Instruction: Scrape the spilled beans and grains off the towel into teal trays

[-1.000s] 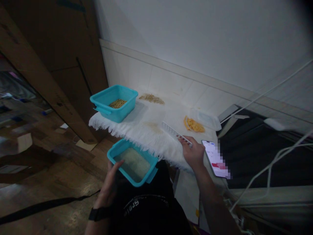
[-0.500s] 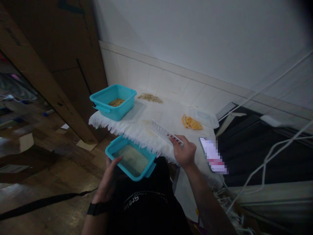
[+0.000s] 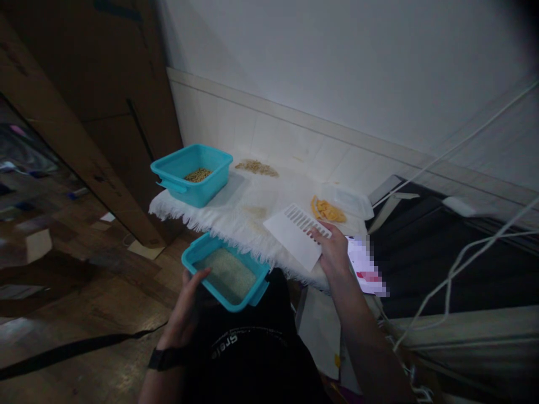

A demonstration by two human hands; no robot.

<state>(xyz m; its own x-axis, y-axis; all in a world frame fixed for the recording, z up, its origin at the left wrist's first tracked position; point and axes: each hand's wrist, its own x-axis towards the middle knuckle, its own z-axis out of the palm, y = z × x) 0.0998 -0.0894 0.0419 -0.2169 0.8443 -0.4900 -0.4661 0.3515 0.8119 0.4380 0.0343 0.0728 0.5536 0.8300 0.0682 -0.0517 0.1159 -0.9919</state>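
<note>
1. While your left hand point(image 3: 189, 300) grips the teal tub point(image 3: 257, 289) at its near-left rim, with the thumb over the edge, the tub hangs just below the near edge of the table, above your lap. It is a rectangular box of smooth plastic with rounded corners. Fine white grains point(image 3: 227, 275) lie in it as a flat layer.
2. Your right hand point(image 3: 334, 252) is closed on the white scraper point(image 3: 290, 235), and the fingers pinch its right end. It is a thin, flat plastic sheet with a row of narrow slots along its far side, and it is held tilted over the near-right part of the table.
3. A fluffy white cloth point(image 3: 236, 216) with a fringed border covers the table.
4. At the far-left corner stands a second teal tub point(image 3: 197, 193) of the same shape, with small yellowish beans point(image 3: 197, 174) inside.
5. Along the far edge lies a loose heap of brownish grains point(image 3: 256, 166). Toward the far-right corner, wavy yellow pieces point(image 3: 328, 212) lie just beside a clear plastic lid point(image 3: 351, 202).
6. A phone point(image 3: 364, 269) with a lit screen lies at the near-right corner, just beside your right hand.
</note>
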